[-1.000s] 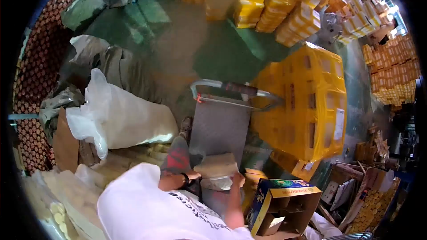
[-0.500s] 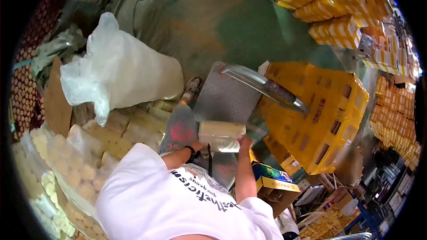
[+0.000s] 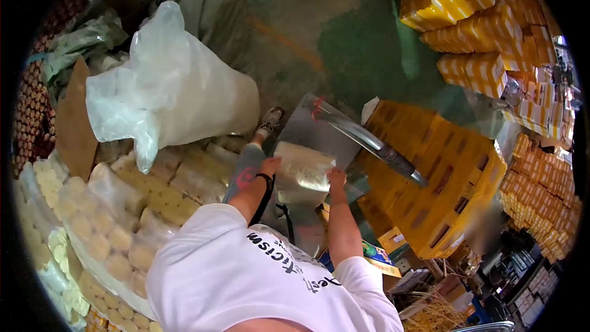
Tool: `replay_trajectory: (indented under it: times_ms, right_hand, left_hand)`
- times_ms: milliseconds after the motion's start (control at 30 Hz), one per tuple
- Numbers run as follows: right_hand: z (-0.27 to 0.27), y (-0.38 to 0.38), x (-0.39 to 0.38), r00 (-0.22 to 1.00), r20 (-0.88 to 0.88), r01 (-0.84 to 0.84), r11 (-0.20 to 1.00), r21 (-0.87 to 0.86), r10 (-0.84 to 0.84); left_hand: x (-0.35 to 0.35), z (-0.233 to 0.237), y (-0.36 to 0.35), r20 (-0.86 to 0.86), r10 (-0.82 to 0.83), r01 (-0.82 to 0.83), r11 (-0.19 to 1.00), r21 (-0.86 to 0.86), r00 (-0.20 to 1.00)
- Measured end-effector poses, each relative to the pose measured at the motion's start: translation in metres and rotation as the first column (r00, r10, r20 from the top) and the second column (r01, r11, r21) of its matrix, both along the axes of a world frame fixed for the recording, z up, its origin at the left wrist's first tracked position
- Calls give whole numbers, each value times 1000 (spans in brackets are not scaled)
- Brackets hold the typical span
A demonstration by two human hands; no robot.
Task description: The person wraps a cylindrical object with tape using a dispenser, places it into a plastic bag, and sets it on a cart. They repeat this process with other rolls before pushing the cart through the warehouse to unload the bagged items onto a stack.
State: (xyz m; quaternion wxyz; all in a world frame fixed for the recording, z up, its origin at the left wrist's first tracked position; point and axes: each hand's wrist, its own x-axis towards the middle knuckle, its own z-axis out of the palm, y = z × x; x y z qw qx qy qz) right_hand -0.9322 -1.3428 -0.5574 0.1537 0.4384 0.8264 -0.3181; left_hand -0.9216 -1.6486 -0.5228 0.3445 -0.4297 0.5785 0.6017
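A clear plastic-wrapped package [image 3: 303,169] with pale contents lies between my two hands, over my lap. My left hand [image 3: 270,166], below a black wristband, grips its left upper edge. At its right edge my right hand [image 3: 336,177] has its fingers closed on the plastic. Just beyond the package is a grey flat surface [image 3: 301,124]. A metal handle with a dark grip [image 3: 393,158] slants over it towards the right.
A large white plastic sack [image 3: 190,92] stands at the upper left. Bagged pale rolls [image 3: 104,233] are piled at the left. Yellow-taped boxes [image 3: 424,178] stand at the right, with more stacks [image 3: 473,37] behind. An open carton [image 3: 381,258] is near my right arm.
The package has tilted so more of its upper face shows, and both hands have moved up its sides. The view has shifted slightly.
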Motion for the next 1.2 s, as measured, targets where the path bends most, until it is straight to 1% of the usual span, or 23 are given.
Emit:
replay_trajectory:
  times_ms: [33,67,100,133,167,200,233,267,300,333,367,433,500,600,667,700,800,933,1000,1033,1133,1167,1200]
  right_hand:
    - [6,10,-2,971,170,-165,986,-18,166]
    - [15,23,-4,886,333,-320,945,-62,322]
    - [26,32,-9,753,485,-442,888,-127,444]
    - [38,40,-15,579,591,-554,803,-221,562]
    - [88,34,-20,788,489,-282,926,-251,373]
    - [137,28,-25,932,354,49,945,-323,73]
    - [200,16,-36,945,240,306,863,-403,-223]
    - [206,24,-24,913,236,403,827,-392,-334]
    - [218,28,-15,869,225,495,781,-381,-441]
    - [225,35,-8,816,210,576,726,-374,-539]
    - [235,39,-6,797,233,602,705,-375,-557]
    - [250,48,9,749,287,661,653,-370,-597]
    - [256,50,22,720,228,673,580,-459,-655]
    - [246,54,30,670,167,676,502,-540,-723]
    - [246,42,0,619,88,700,498,-512,-780]
    - [210,59,7,647,-42,538,494,-683,-761]
    - [239,54,-75,752,55,593,639,-490,-656]
    - [224,76,-138,678,1,588,542,-600,-735]
    - [229,83,-160,741,-87,523,655,-545,-665]
    - [236,82,-171,767,-127,489,701,-518,-629]
    - [296,58,-206,862,-235,366,873,-322,-449]
    - [317,49,-213,902,-377,195,977,-84,-212]
    - [343,36,-222,891,-450,30,983,180,55]
  left_hand:
    - [-18,-1,-1,184,-124,122,992,24,975]
    - [-19,7,1,86,-528,529,849,17,845]
    - [-34,44,2,-4,-881,872,469,-139,473]
    - [-51,82,4,-42,-993,934,120,-336,113]
    - [-41,92,16,-50,-811,804,585,-108,583]
    - [-30,99,28,16,-399,398,916,43,917]
    - [-10,104,35,191,85,-117,979,167,978]
    - [-2,101,39,1,-197,195,973,122,980]
    - [5,94,47,-172,-465,475,879,25,869]
    - [27,53,70,-320,-697,663,714,-225,642]
    - [46,17,90,-343,-866,683,498,-534,363]
    - [-6,111,75,-336,-696,656,715,-242,635]
    - [-45,170,73,-312,-623,615,777,-137,718]
    - [-53,140,87,-291,-487,446,873,-197,824]
    - [-87,154,84,-374,-466,425,885,-193,802]
    - [-106,157,86,-375,-401,371,916,-154,836]
    - [-175,184,90,-254,-224,247,967,63,941]
    - [-232,159,119,-430,-300,372,923,93,852]
    - [-248,152,138,-586,-252,375,922,96,770]
    - [-265,190,136,-530,-252,322,946,43,810]
    - [-270,167,138,-504,-258,362,925,117,824]
    - [-274,192,131,-439,-222,315,937,150,871]
    - [-275,200,126,-389,-252,341,923,179,886]
